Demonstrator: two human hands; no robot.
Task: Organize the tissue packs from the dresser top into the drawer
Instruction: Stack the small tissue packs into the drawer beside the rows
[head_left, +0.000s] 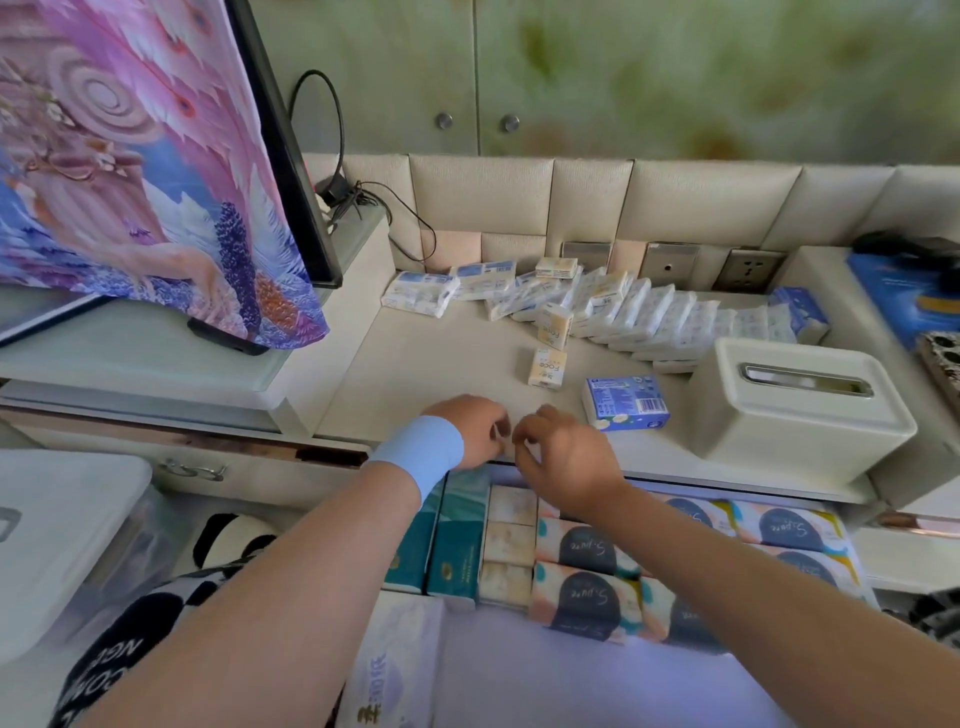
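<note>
Both forearms stretch over the open drawer (545, 675), part-filled with packs along its far side. Just past the drawer's far edge, the left hand (475, 431) and right hand (563, 454) hover close together over the surface (441, 364), fingers curled; whether either holds anything I cannot tell. Tissue packs (649, 317) lie farther beyond the drawer. Best take the blue pack (626, 402) nearest the drawer first, gripping its long sides.
</note>
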